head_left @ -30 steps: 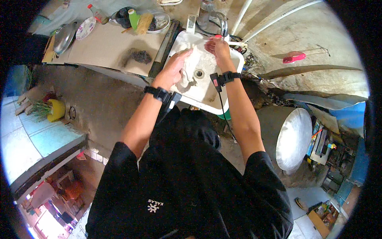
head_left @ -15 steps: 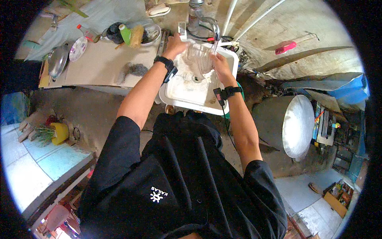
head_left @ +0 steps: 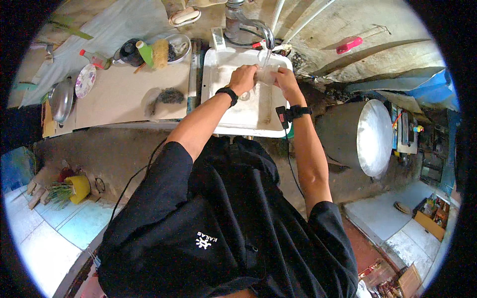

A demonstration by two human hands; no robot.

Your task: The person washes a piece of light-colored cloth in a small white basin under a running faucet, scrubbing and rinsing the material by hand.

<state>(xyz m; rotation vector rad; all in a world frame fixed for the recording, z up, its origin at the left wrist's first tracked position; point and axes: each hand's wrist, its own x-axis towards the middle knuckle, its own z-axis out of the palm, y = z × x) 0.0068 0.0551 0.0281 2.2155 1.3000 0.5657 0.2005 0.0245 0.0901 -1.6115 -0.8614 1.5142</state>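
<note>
Over the white sink, my left hand and my right hand are both closed on a thin, greyish, see-through cloth. It is bunched into a short span between them; much of it is hidden in my fingers. Water runs from the curved metal tap just above the cloth. The drain lies partly in view under my hands. Black straps sit on both wrists, and a small device hangs at the right one.
On the board-topped counter to the left lies a dark scouring pad. Behind it stand a green bottle, a bristle brush and a bowl. A large metal pot stands right of the sink.
The cloth was spread and hanging between my hands; it is now gathered up small. My left hand has moved right and down, closer to my right hand.
</note>
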